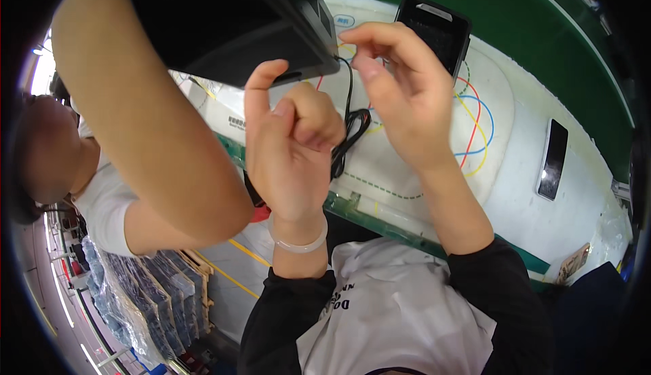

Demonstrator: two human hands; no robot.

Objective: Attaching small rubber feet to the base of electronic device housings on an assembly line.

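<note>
My left hand (pixel 291 151), with a pale bangle at its wrist, is raised palm up over the table's near edge. One finger stands up bent, apart from the others, which curl loosely beside the thumb; nothing shows in it. To its right, my right hand (pixel 413 100) hovers above the white mat, thumb and forefinger apart with nothing between them. A large black box-shaped device (pixel 224 22) stands just beyond my left hand. Between the hands, a bundled black cable (pixel 351 134) runs down from the device. Beyond my right hand lies a smaller black device (pixel 434 32) with a silver strip.
A co-worker's bare arm (pixel 149 124) reaches up across the left, bent at the elbow. A dark phone (pixel 554 158) lies on the white table (pixel 515 199) at the right. Coloured lines mark the mat (pixel 400 165). Plastic-wrapped stacked panels (pixel 149 293) stand at the lower left.
</note>
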